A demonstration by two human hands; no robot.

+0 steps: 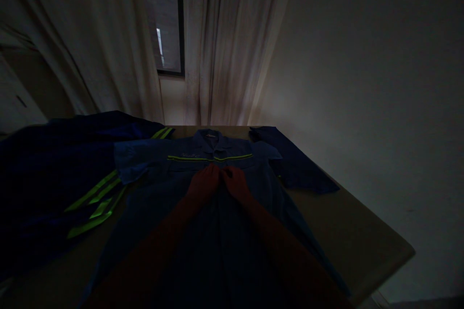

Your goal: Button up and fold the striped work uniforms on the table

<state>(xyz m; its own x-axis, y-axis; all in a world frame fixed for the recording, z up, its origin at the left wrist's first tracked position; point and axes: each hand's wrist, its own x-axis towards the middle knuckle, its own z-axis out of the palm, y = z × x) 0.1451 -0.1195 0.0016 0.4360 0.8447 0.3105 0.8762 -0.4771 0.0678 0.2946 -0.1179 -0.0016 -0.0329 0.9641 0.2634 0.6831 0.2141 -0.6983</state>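
A blue short-sleeved work shirt [195, 183] lies spread face up on the table, its collar at the far end and a yellow-green stripe across the chest. My left hand [205, 181] is closed on the front opening just below that stripe. Right beside it, my right hand [235, 181] pinches the other edge of the same opening. The two hands almost touch at the fingertips. Dim light and my fingers hide whatever small part of the shirt front lies between them.
Dark blue clothing with yellow-green bands [47, 169] is heaped on the left. A folded dark blue garment [293, 161] lies at the right, near the wall [369, 82]. The table [348, 236] ends in a corner at the lower right. Curtains [235, 43] hang behind.
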